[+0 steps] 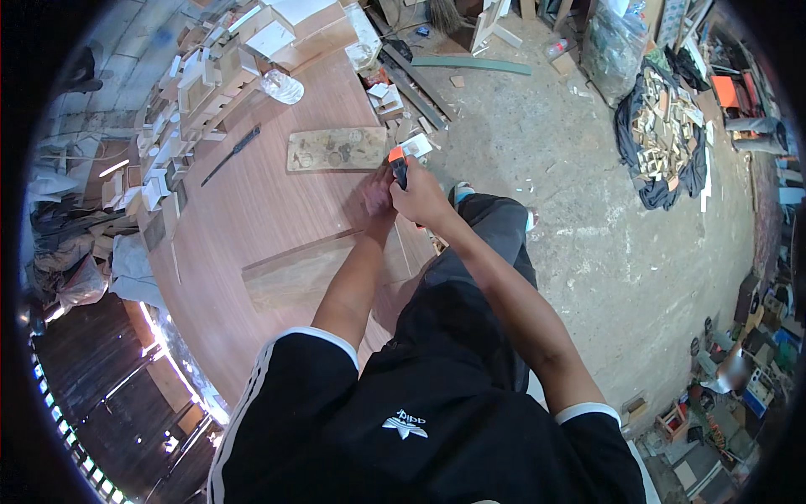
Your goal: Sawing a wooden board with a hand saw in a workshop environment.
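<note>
My right hand [417, 195] is closed around a tool with an orange-and-black handle [399, 168]; its working end is hidden, so its kind cannot be told. Close against it on the left is my left hand [378, 193], its fingers partly covered and blurred. Both hands are at the right edge of the wood-grain table [252, 210]. Just beyond them lies a worn, stained wooden board [336, 149]. A longer pale plank [298, 273] rests on the table beneath my left forearm.
A dark narrow tool [231, 155] and a clear plastic bottle [281, 86] lie on the table. Small wooden boxes [201, 88] crowd its far left side. Wood offcuts fill a dark sack [667, 139] on the concrete floor [588, 252], near a stuffed plastic bag [614, 50].
</note>
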